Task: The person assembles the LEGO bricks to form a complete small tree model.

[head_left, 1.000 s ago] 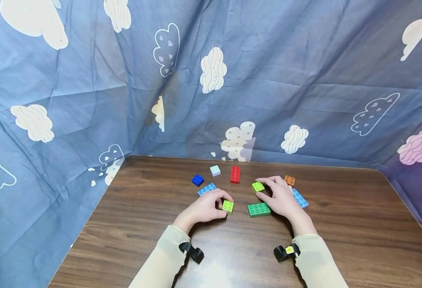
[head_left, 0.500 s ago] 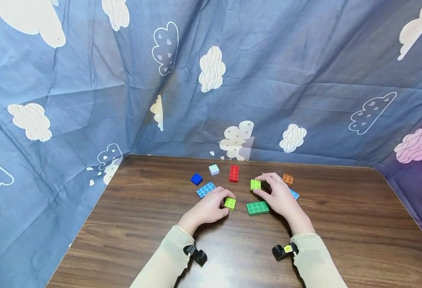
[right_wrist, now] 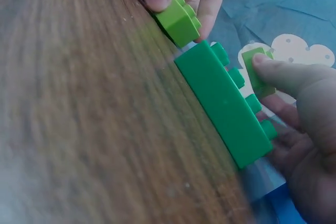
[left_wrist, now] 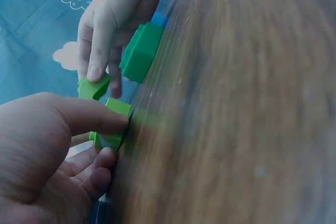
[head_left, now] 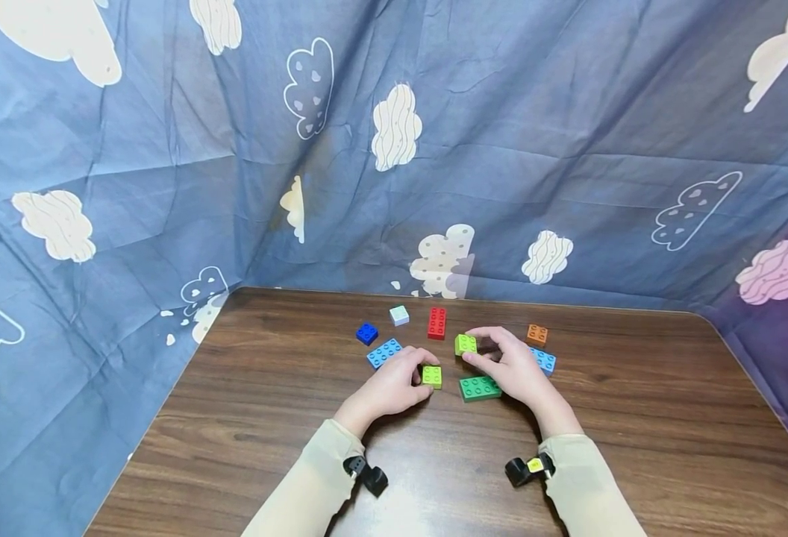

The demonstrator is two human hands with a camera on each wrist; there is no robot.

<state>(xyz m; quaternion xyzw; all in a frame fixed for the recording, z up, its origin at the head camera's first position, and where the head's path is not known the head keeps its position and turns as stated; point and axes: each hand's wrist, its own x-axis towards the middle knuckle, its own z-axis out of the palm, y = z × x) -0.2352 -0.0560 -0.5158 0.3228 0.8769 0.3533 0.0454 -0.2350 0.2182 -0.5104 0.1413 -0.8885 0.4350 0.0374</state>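
Between thumb and fingers my left hand (head_left: 394,380) pinches a lime green square toy brick (head_left: 432,377), low at the tabletop. My right hand (head_left: 511,365) pinches a second lime brick (head_left: 465,344), farther back and a little to the right. That second brick is tilted, and the right wrist view shows it raised off the wood, thumb on its side. A longer green brick (head_left: 480,388) lies studs up just in front of the right hand; the same green brick (right_wrist: 226,103) fills the middle of the right wrist view.
Behind the left hand lie a light blue long brick (head_left: 384,353), a dark blue brick (head_left: 367,333) and a pale brick (head_left: 399,315). A red brick (head_left: 437,323) is at the back middle. An orange brick (head_left: 537,334) and another blue brick (head_left: 543,360) sit beyond the right hand.
The right hand has carried its lime brick leftward and tilted it, uncovering more of the blue brick behind. My left hand has shifted slightly right with its lime brick.
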